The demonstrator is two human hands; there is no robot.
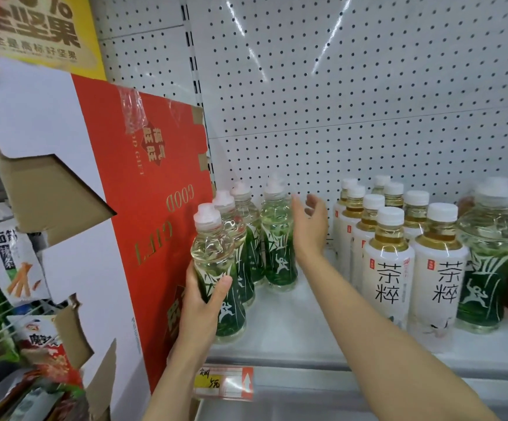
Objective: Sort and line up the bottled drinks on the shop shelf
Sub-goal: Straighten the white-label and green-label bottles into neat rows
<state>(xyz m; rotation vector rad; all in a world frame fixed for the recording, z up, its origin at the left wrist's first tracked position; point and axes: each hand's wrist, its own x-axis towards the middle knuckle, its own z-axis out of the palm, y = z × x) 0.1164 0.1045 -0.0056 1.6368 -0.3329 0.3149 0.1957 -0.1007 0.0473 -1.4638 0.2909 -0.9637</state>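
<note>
On the white shelf (292, 326) stand green-labelled bottles in a file at the left. My left hand (199, 311) grips the frontmost green bottle (216, 268) low on its body, upright at the shelf's front. Behind it are two more in line, and a second-column green bottle (277, 235) stands further back. My right hand (310, 229) is open, fingers spread, just right of that bottle, not clearly touching it. To the right stand several white-labelled tea bottles (389, 259) in rows, and one more green bottle (489, 262) at the far right.
A red and white cardboard gift box (143, 208) leans upright against the shelf's left end. Snack packets (13, 262) hang and lie at the far left. A price tag (225, 382) sits on the shelf's front rail. Perforated white back panel (337, 101) behind.
</note>
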